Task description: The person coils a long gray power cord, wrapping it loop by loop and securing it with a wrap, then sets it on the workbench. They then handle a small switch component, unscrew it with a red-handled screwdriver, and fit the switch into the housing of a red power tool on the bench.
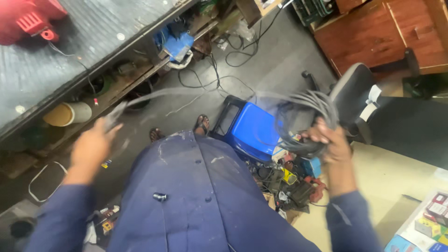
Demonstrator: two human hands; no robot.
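**Q:** Fingers (322, 133) of the right hand (329, 142): what do they grip?

**A:** They are clenched around a coil of grey cable (305, 121), held on the right above a blue plastic stool (254, 130). The left hand (93, 147), on the near left, pinches the cable's free end (114, 116); a blurred strand arcs between the two hands.

**Q:** Where does risk lie, near to far?

**A:** Nearest, a heap of small tools and parts (289, 182) lies by the stool; a slack loop could likely snag there. Just beyond, the sandalled feet (201, 125) stand among loose black wires on the floor (275, 65), a probable trip or tangle. On the far left, the swinging end might strike items under the metal surface (70, 60), such as the pale roll (70, 113).
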